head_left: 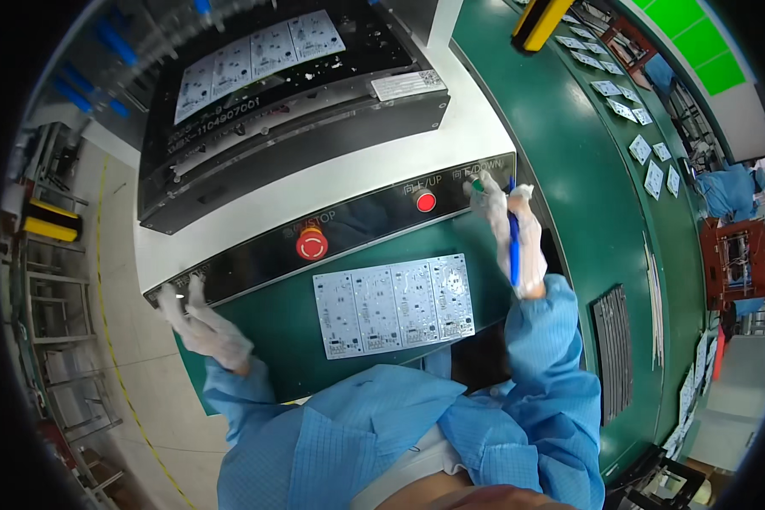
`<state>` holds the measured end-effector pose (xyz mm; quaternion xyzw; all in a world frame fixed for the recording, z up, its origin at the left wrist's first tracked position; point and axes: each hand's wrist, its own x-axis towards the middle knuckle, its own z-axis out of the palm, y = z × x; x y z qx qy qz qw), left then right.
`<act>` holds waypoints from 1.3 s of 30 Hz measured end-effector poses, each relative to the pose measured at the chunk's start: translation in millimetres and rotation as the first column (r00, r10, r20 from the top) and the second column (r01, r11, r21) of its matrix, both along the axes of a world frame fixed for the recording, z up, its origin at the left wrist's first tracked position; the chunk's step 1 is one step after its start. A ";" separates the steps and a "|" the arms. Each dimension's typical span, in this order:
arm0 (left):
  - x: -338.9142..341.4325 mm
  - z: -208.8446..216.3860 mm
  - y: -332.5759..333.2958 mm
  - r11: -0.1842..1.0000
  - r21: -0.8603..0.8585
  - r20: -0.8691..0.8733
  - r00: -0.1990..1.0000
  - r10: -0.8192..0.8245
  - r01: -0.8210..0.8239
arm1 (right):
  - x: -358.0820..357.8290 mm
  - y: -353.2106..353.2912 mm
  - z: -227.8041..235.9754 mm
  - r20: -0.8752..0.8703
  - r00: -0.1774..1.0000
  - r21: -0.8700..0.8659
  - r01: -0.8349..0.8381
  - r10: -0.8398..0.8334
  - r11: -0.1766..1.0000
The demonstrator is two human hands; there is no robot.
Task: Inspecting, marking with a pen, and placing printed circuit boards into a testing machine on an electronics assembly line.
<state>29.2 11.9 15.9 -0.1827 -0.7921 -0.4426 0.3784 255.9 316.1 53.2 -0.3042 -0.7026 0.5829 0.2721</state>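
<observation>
pen [513, 246] gripped in the right hand [530, 242] at the right end of the console [367, 223], fingertips at the green button [478, 184]; left hand [206, 330], loosely open, at its left end; board [394, 306] before it. likely a two-handed press, calling for steady fingers.

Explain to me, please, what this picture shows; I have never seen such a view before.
There is no robot here. The one picture comes from a wide camera on a person's head, looking down, so straight edges look bent.

You see two hands in white gloves. The left hand is at the left end of a black panel on a machine. The right hand holds a blue pen, with fingers at a green button. Between the hands, the panel also has a large red knob and a smaller red button.

A white circuit board lies on the green table.
</observation>
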 end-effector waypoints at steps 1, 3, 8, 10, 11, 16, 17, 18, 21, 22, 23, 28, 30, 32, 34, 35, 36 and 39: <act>24.0 4.9 18.6 0.974 0.187 0.012 0.991 -0.132 0.128 | -1.3 -9.9 7.2 -0.082 0.995 0.013 -0.063 0.064 0.998; 77.6 15.4 50.8 0.856 0.245 0.232 0.830 -0.508 0.455 | -9.7 -46.5 7.5 -0.498 0.861 -0.126 -0.184 0.098 0.975; 166.4 6.1 104.2 -0.037 0.008 0.511 -0.036 -0.859 0.999 | -3.8 -92.8 -8.3 -0.872 0.459 -0.138 -0.563 0.169 0.815; 177.6 -7.2 107.9 -0.157 -0.280 0.352 -0.051 -0.935 0.947 | 13.0 -101.1 -11.5 -0.790 0.559 -0.009 -0.421 0.252 0.907; 180.8 -13.3 106.4 -0.173 -0.359 0.271 -0.075 -0.960 0.917 | 19.3 -104.3 -13.3 -0.727 0.603 0.101 -0.381 0.330 0.919; 170.3 -16.0 64.5 -0.349 0.475 0.459 -0.566 -0.685 0.808 | 21.4 -114.0 -28.3 -0.549 0.832 0.134 -0.002 0.076 0.991; 151.8 -9.6 49.5 -0.347 0.734 0.351 -0.763 -0.543 0.584 | 17.1 -113.4 -32.1 -0.382 0.923 0.082 -0.012 0.043 0.997; 134.2 -2.3 36.1 -0.313 0.867 0.197 -0.844 -0.499 0.387 | 13.3 -110.4 -35.7 -0.279 0.958 0.074 -0.052 0.071 0.996; 97.0 16.2 1.9 -0.496 0.711 -0.272 -0.456 -0.848 0.498 | 7.3 -116.9 -47.5 0.196 0.942 0.674 -0.330 0.271 0.660; 87.3 21.3 -1.7 -0.531 0.652 -0.412 -0.335 -0.847 0.541 | 6.8 -123.6 -52.3 0.306 0.923 0.830 -0.379 0.232 0.410; 78.8 26.1 -3.6 -0.306 0.674 -0.367 -0.054 -0.929 0.673 | 7.4 -131.3 -58.4 0.380 0.919 0.881 -0.394 0.105 0.262; 66.8 29.2 7.6 0.680 0.070 0.099 0.673 -0.733 0.730 | 0.0 -160.4 -96.7 0.246 0.969 0.943 -0.243 0.014 0.226; 65.3 22.5 12.0 0.358 0.536 0.038 0.403 -0.915 0.765 | -0.8 -149.7 -97.5 0.008 0.999 0.945 -0.022 0.046 0.326; 67.3 10.6 20.8 0.154 0.841 -0.048 0.355 -0.934 0.519 | 8.6 -126.7 -81.6 -0.166 0.986 0.861 0.142 0.005 0.489; 82.7 -6.2 41.3 0.735 0.265 0.345 0.651 -0.677 0.624 | 25.0 -93.6 -48.5 -0.250 0.967 0.714 0.213 -0.041 0.667; 90.2 -9.4 54.7 0.777 -0.369 0.304 0.856 -0.417 0.510 | 38.8 -72.1 -31.0 -0.343 0.930 0.128 0.185 -0.131 0.974; 109.5 -17.1 74.5 0.621 0.173 0.570 0.437 -0.696 0.764 | 58.9 -56.2 -15.6 -0.374 0.900 -0.117 0.196 -0.226 0.974; 187.7 -25.3 144.8 -0.248 0.947 -0.318 -0.685 -0.655 -0.203 | 114.2 -31.1 9.2 -0.649 0.571 -0.259 0.455 -0.502 0.852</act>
